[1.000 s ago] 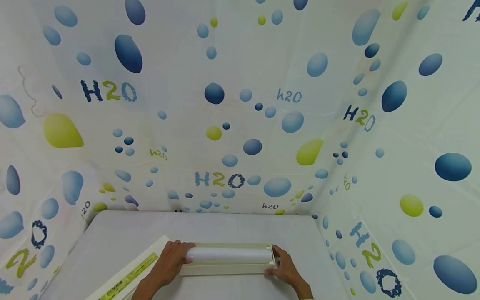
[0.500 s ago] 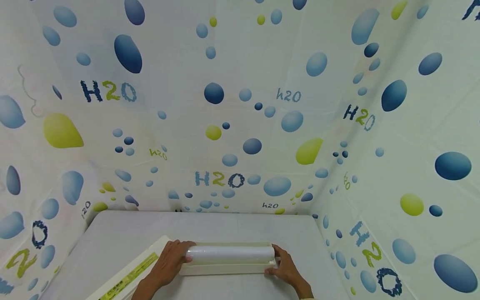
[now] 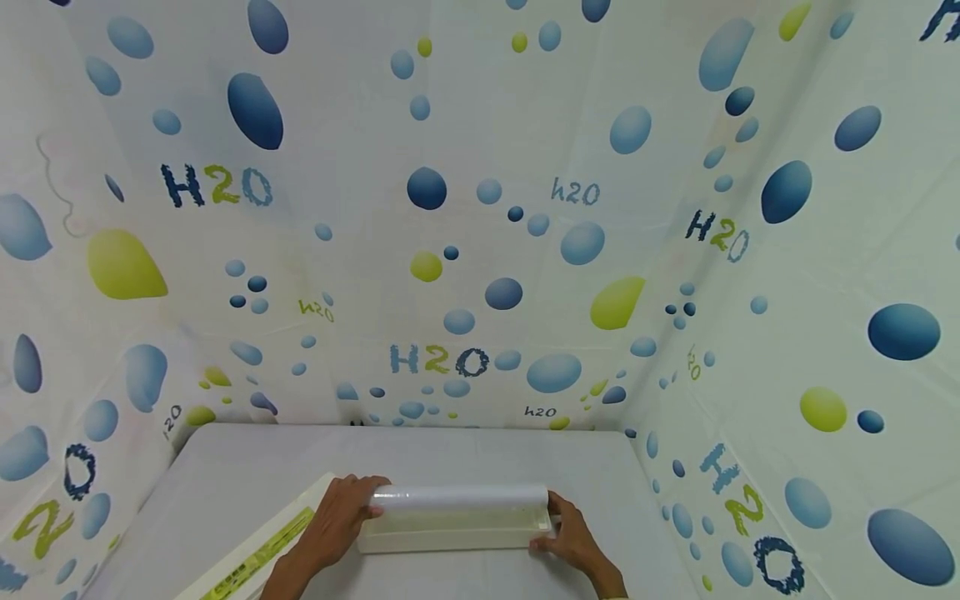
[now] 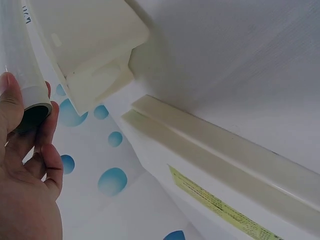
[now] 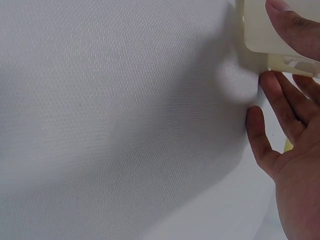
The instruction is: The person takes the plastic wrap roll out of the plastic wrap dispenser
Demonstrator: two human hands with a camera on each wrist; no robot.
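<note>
A shiny white roll of cling film (image 3: 465,497) is raised at the back of a long cream dispenser box (image 3: 450,542). My left hand (image 3: 333,521) grips the roll's left end; the left wrist view shows thumb and fingers around it, beside the dark hollow of its core (image 4: 34,116). There the roll stands apart from the box (image 4: 95,30). At the box's right end is my right hand (image 3: 573,537), thumb in front and fingers behind, holding it. The right wrist view has the thumb (image 5: 295,30) on the box's pale face. The roll's right end is partly hidden by the right fingers.
The box's lid (image 3: 258,550), cream with a yellow-green label, lies slantwise on the white table (image 3: 480,454), left of the box and partly behind my left forearm. Curtains (image 3: 480,250) printed with drops and H2O enclose the table at the back and sides.
The roll has risen from inside the box to its back edge, baring more of the box's inside. My left hand has shifted slightly up with it; the right hand stays at the box's end.
</note>
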